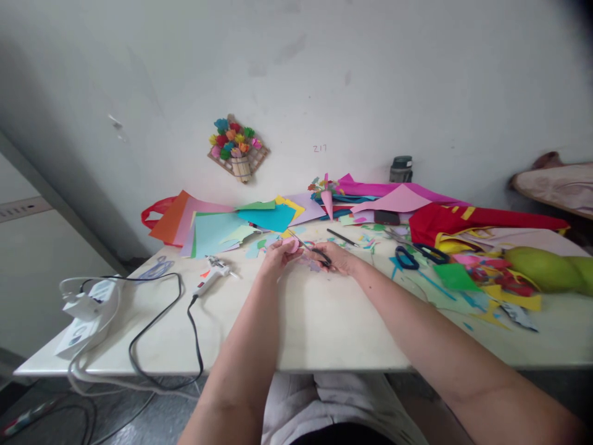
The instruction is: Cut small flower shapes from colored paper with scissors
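Observation:
Near the middle of the white table, my left hand (277, 258) is closed on a small pink paper piece (290, 245). To its right, my right hand (337, 258) is wrapped round the dark handles of a pair of scissors (319, 253). The blades point up and left, close beside the pink paper; whether they touch it I cannot tell. Small paper scraps (315, 266) lie under and around both hands. A black pen (342, 237) rests just behind my right hand.
A glue gun (208, 278) with its cable lies left, near a power strip (88, 318). Coloured sheets (215, 232) line the back. At the right are blue-handled scissors (406, 258), red cloth (435, 224) and a green bundle (540, 269).

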### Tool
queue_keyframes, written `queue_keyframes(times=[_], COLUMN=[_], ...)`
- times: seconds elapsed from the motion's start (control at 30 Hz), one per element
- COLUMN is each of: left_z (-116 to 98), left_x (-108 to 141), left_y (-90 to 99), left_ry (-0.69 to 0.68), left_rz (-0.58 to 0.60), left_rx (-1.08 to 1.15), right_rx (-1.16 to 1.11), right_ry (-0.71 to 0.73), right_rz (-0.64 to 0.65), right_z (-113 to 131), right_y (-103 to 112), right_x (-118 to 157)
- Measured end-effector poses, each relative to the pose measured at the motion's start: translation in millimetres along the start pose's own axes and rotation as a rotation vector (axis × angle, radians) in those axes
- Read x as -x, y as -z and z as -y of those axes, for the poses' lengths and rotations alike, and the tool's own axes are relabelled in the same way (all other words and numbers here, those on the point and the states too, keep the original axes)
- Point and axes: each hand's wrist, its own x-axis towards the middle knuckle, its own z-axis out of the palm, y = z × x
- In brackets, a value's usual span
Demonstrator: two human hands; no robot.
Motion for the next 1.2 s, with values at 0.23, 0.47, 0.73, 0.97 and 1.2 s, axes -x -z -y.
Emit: queue_keyframes(times=[0.23, 0.47, 0.73, 0.97, 1.2], left_z=[1.5, 1.5, 1.4, 1.5, 3.1], left_x=[-1.0, -0.3, -1.7, -2.2, -2.3], left_y=[-2.1, -2.5, -0.9, -0.9, 0.0], left_ry=[0.009, 0.001, -0.002, -0.003, -0.006], left_rz=[-0.006, 0.008, 0.005, 0.001, -0.004], left_rx=[0.008, 0.018, 0.017, 0.005, 0.021], right_rx=[0.025, 0.011, 0.021, 0.027, -0.001], right_ry=[0.014, 0.012, 0.025, 0.023, 0.029], right_rz=[-0.015, -0.043, -0.013, -0.019, -0.042], right_z=[-1.6, 5.7, 1.9, 0.7, 5.0], right_y=[0.7, -2.8, -1.3, -1.7, -4.3], right_x=[-0.5, 3.6, 1.5, 0.9, 3.0])
